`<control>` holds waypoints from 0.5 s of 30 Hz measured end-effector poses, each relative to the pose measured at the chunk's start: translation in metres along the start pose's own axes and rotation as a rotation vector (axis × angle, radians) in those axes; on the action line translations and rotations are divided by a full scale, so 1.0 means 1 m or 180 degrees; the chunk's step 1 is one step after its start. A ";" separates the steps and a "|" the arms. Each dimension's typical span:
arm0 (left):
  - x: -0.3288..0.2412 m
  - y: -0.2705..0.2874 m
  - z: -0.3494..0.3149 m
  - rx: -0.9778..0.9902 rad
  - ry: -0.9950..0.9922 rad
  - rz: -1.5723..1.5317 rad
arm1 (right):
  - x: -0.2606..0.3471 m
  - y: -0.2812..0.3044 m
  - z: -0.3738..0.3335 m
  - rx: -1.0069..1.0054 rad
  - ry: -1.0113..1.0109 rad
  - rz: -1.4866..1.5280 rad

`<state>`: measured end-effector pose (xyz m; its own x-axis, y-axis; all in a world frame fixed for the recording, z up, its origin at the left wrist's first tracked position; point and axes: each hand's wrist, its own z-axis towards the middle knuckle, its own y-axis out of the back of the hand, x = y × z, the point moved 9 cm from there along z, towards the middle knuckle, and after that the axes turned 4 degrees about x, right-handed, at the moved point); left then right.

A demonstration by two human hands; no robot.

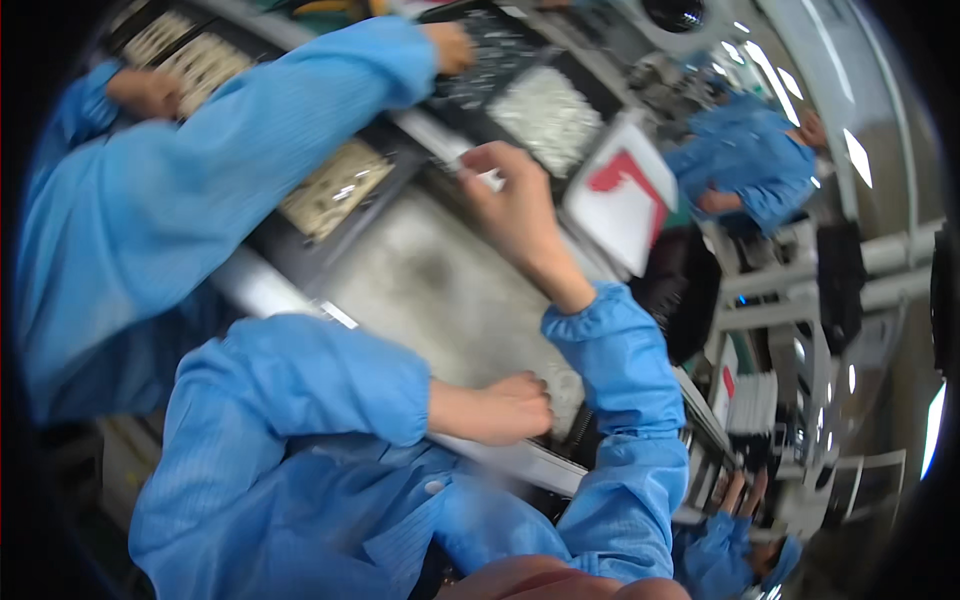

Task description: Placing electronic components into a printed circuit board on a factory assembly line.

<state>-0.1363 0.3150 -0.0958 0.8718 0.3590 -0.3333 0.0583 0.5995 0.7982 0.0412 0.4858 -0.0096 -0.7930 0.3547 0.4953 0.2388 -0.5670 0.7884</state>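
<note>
My left hand rests at the near edge of the pale work surface, its fingers curled into a fist; whether anything is inside is hidden. Farther off, my right hand is raised over the far side of that surface. Its thumb and forefinger pinch a small white piece, too blurred to name. Just beyond it is a black tray with a heap of small clear-white parts. Beside that heap lies a dark tray of small dark parts, where a co-worker's hand reaches in.
A co-worker's blue sleeve crosses the left side, close to my left arm. Under it sit trays of beige parts. A white bin with a red mark stands right of my right hand. Another person works at the far right.
</note>
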 end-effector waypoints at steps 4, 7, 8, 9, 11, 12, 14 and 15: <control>-0.010 0.006 0.006 -0.0191 -0.0013 -0.0112 | -0.027 -0.022 0.024 -0.0045 -0.0095 -0.0125; -0.008 0.000 0.007 -0.0092 0.0184 -0.0032 | -0.038 -0.039 0.041 0.0057 -0.0618 0.0649; -0.008 -0.001 0.006 -0.0064 0.0191 -0.0008 | -0.034 -0.045 0.047 0.0055 -0.0648 0.0653; -0.008 -0.001 0.005 -0.0017 0.0156 0.0014 | -0.031 -0.050 0.052 -0.0003 -0.0597 0.0700; -0.007 0.000 0.004 0.0051 0.0168 -0.0153 | -0.026 -0.059 0.063 -0.0071 -0.0548 0.0755; -0.006 -0.001 0.005 0.0118 0.0139 -0.0336 | -0.021 -0.064 0.066 -0.0049 -0.0440 0.0621; 0.003 -0.038 0.012 -0.0076 0.0274 -0.0853 | -0.015 -0.075 0.071 -0.0036 -0.0337 0.0485; 0.010 -0.039 0.010 -0.0287 0.0440 -0.1351 | -0.013 -0.084 0.074 0.0039 -0.0386 0.0410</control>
<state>-0.1248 0.2875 -0.1254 0.7062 0.1564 -0.6905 0.3486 0.7720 0.5315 0.0728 0.5836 -0.0548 -0.6821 0.3673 0.6323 0.3416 -0.6046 0.7196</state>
